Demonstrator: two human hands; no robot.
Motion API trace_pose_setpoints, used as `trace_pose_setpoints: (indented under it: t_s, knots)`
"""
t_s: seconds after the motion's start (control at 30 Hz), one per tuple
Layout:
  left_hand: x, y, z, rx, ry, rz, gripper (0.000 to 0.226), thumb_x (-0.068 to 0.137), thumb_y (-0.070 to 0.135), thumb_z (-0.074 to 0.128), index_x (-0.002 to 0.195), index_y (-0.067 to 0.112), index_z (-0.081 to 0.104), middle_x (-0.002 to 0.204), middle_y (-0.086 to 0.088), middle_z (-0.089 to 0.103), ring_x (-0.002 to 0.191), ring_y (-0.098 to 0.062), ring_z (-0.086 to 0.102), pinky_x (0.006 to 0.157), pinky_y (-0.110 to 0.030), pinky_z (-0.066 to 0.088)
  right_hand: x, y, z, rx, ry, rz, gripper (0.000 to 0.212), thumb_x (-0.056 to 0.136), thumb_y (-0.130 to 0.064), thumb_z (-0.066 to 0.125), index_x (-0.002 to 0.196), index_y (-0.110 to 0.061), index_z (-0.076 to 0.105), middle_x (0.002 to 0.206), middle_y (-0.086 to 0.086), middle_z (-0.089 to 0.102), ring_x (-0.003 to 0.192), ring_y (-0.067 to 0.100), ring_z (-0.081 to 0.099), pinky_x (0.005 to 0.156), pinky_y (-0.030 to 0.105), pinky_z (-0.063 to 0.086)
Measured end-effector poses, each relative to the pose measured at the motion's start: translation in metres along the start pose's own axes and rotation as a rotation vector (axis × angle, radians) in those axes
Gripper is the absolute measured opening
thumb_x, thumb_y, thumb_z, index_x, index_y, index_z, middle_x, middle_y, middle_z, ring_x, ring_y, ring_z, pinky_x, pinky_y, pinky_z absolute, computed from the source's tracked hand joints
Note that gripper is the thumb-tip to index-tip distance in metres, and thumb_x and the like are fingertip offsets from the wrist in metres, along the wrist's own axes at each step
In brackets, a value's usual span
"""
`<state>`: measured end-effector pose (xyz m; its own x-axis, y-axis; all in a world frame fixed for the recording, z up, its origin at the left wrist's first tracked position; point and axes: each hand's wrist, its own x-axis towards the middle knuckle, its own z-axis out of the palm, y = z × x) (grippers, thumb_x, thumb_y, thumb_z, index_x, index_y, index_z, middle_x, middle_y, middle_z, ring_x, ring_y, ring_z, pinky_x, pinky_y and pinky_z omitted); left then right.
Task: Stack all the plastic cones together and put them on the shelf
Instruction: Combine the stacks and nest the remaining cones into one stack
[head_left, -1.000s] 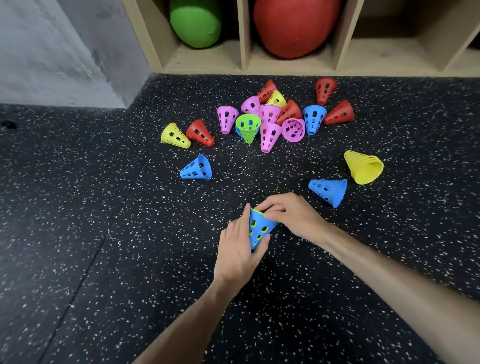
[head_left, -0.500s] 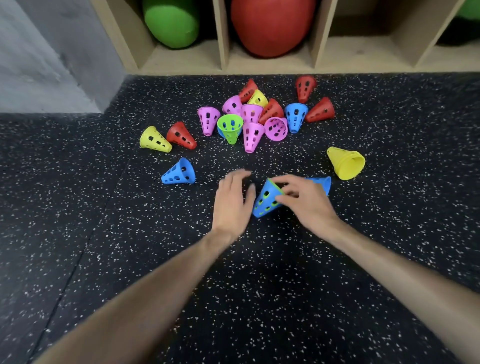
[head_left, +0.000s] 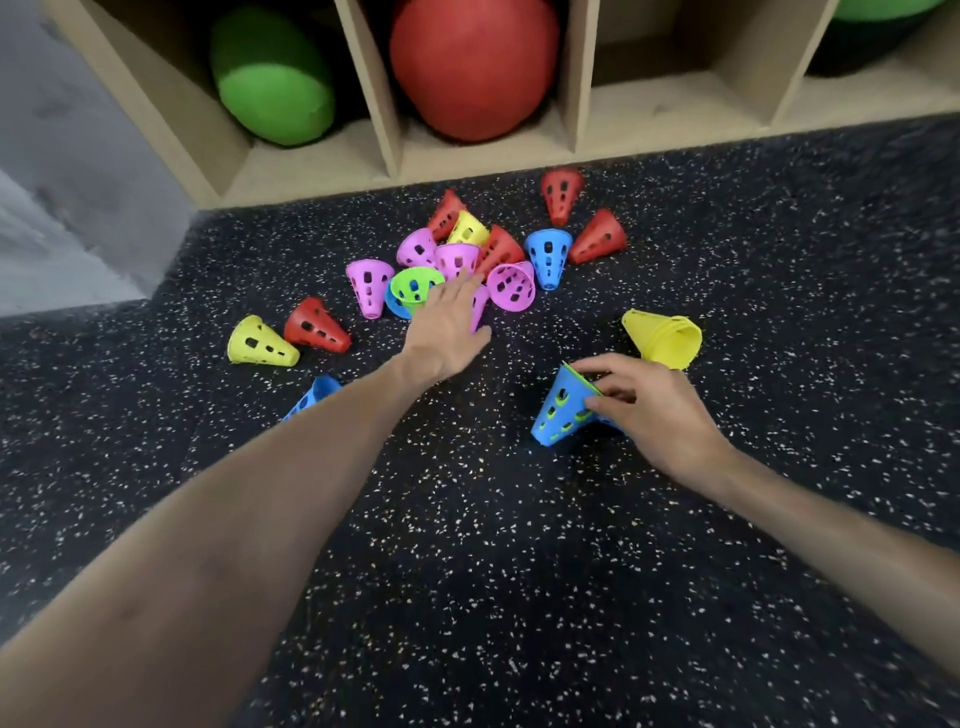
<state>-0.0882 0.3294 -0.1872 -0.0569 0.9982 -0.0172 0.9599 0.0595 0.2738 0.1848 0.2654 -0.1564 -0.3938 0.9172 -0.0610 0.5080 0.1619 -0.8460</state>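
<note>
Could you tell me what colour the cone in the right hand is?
Blue cone, green showing through its holes; head view.

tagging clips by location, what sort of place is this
Probably a gym or sports room: speckled rubber floor, wooden cubby shelf holding a red ball and a green one, and perforated training cones scattered on the floor.

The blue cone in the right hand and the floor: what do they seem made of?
Blue perforated cone: likely thin moulded plastic, smooth, with cut-out holes showing green inside. Black speckled floor: probably rubber matting, matte, with pale flecks and a grainy look.
</note>
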Motion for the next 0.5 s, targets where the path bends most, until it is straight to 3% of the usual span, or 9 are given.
trace_pose_setpoints:
  t_s: [0.17,0.33,0.43,0.5]
  knots:
    - [0.002,0.001,0.011,0.057,0.106,-0.028,0.074,0.095,0.026,0.069,0.157,0.010,0.033,0.153,-0.012,0.038,0.142,-0.031,0.033,0.115,-0.047,0.039,0.001,-0.001,-0.002,-0.013,-0.011,-0.008,0.035,0.094,-0.007,0.068,0.121,-0.029,0.069,0.091,-0.012,0.077,0.085,-0.001,0.068,0.079,0.018,0.051]
    - [-0.010,0.005,0.010,-0.054,0.190,0.002,0.025,0.100,0.023,0.065,0.125,0.020,0.071,0.122,-0.005,0.060,0.120,-0.023,0.051,0.094,-0.039,0.053,0.000,-0.003,-0.001,0.010,0.008,0.013,0.034,0.095,-0.008,0.067,0.122,-0.028,0.069,0.089,-0.013,0.077,0.087,0.002,0.068,0.079,0.018,0.052]
    - [-0.027,0.010,0.005,-0.205,0.215,-0.025,0.015,0.099,0.020,0.068,0.110,0.017,0.078,0.110,-0.003,0.067,0.084,-0.012,0.059,0.077,-0.030,0.052,-0.001,-0.005,-0.001,0.025,0.054,0.019,0.033,0.094,-0.009,0.068,0.121,-0.029,0.069,0.085,-0.014,0.076,0.082,0.008,0.068,0.075,0.025,0.051]
    - [-0.042,0.014,0.002,-0.287,0.229,-0.033,0.013,0.098,0.017,0.068,0.097,0.012,0.081,0.096,0.001,0.069,0.066,-0.007,0.058,0.071,-0.028,0.055,0.001,-0.008,-0.001,0.026,0.105,0.007,0.032,0.094,-0.010,0.067,0.119,-0.029,0.070,0.082,-0.014,0.076,0.084,0.017,0.068,0.080,0.033,0.052]
